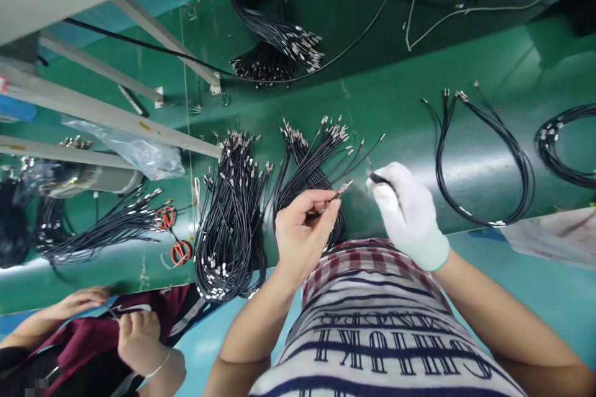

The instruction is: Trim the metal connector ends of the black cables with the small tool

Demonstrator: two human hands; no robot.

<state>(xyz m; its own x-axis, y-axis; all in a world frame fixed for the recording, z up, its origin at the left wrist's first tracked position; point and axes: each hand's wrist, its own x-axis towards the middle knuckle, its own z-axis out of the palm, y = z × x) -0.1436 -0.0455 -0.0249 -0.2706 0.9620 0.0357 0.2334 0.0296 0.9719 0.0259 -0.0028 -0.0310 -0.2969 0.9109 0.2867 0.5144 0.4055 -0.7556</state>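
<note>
My bare left hand pinches a black cable between thumb and fingers, and its metal connector end sticks out to the right. In a white glove, my right hand is closed on a slim tool with a black handle. A thin, faint tip seems to point up and left from it; its exact kind is unclear. A small gap separates the tool from the connector. Right behind my left hand lies a bundle of black cables with metal ends. A larger cable bundle lies to its left.
Orange-handled scissors lie left of the large bundle. Looped cables rest at right, and another bundle at the back. White metal struts cross the upper left. A co-worker's hands are at lower left. The bench is green.
</note>
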